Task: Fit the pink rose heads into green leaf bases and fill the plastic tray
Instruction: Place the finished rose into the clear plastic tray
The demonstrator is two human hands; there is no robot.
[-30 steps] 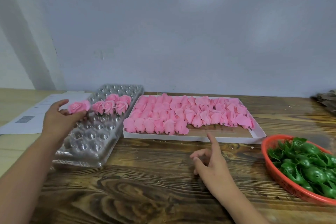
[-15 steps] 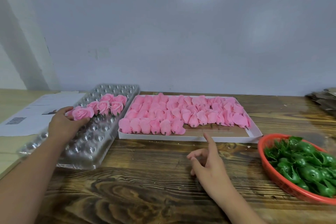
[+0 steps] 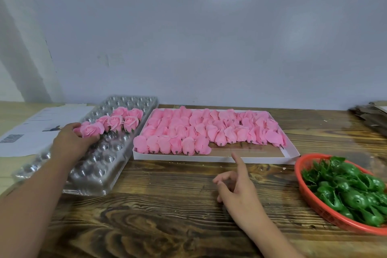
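The left hand (image 3: 72, 142) has come down from above the left edge of the plastic tray (image 3: 100, 165) and now sets its assembled rose (image 3: 92, 130) into a pocket at the left end of the row of finished roses (image 3: 123, 119), fingers curled round the flower's underside. The right hand (image 3: 234, 184) has barely moved: it hovers over the bench (image 3: 167, 205) holding nothing, forefinger stretched toward the white box (image 3: 291, 153) of loose pink rose heads (image 3: 209, 130), the other fingers loosely curled. The red basket (image 3: 301, 186) of green leaf bases (image 3: 351, 190) sits at the near right. To seat this rose well, I would press the base straight down until it sits level with its neighbours, letting go without crushing the petals. Most pockets are unfilled, so the task looks early.
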